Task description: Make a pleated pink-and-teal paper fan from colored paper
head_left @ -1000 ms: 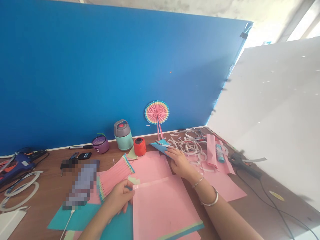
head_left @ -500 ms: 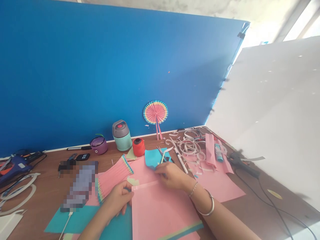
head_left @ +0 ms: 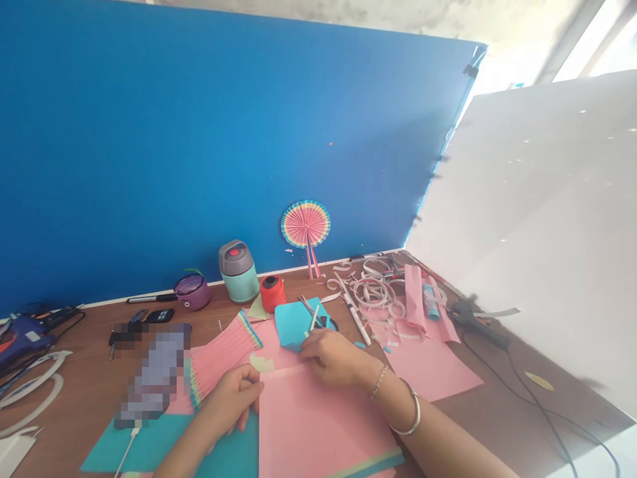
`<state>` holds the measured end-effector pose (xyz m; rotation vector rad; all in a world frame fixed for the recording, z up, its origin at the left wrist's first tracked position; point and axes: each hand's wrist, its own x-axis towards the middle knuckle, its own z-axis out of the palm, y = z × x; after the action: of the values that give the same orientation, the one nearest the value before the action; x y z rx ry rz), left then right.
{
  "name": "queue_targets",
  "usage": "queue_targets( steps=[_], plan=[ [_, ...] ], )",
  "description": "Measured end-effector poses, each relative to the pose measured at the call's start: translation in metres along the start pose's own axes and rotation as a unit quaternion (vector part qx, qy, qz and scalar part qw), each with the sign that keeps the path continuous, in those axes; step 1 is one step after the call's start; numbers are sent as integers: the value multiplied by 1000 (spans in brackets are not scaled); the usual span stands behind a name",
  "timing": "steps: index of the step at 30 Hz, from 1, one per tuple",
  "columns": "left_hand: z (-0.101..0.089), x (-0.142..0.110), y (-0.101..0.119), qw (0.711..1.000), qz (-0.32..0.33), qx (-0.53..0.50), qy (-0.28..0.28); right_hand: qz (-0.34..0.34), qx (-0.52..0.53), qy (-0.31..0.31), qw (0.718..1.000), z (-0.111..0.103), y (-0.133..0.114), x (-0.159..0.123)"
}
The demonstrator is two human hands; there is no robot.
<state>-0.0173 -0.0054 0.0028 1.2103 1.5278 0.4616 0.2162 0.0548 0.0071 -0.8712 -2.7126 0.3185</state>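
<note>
A pink paper sheet (head_left: 318, 425) with yellow and blue bands along its lower edge lies in front of me. My left hand (head_left: 233, 398) pinches its upper left corner, thumb on top and other fingers curled below. At the top edge, the bent fingers of my right hand (head_left: 333, 358) are closed on the paper; their tips are partly hidden. Just beyond them, scissors (head_left: 318, 320) and a thin pale strip rest on a small blue paper (head_left: 288, 320). A pleated pink paper (head_left: 223, 355) with striped ends lies past my left hand.
A round pleated fan (head_left: 305, 224) stands against the blue board. Red thread (head_left: 273, 295), a thermos (head_left: 239, 272) and a purple cup (head_left: 192, 292) line the back. Rolled white strips (head_left: 373, 292), a marker (head_left: 357, 320) and a corded glue gun (head_left: 480, 324) lie right; a blurred phone (head_left: 156, 372) lies left.
The view has shifted slightly, moving the scene left. The small blue paper and scissors have slid a little left too. Both hands keep nearly the same places on the pink sheet.
</note>
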Motion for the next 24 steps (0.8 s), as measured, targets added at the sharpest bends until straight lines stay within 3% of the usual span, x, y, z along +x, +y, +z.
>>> queue_targets(
  steps=[10, 13, 19, 24],
  plan=[
    [-3, 0, -2, 999, 3, 20, -28, 6, 24, -5, 1000, -2, -1, -1],
    [-3, -2, 0, 999, 9, 28, -41, 34, 14, 29, 999, -4, 11, -2],
    [-4, -11, 5, 993, -7, 72, -93, 166, -41, 143, 975, 0, 42, -5],
    [-4, -16, 8, 988, -15, 89, -128, 171, -37, 161, 971, 3, 46, -6]
  ],
)
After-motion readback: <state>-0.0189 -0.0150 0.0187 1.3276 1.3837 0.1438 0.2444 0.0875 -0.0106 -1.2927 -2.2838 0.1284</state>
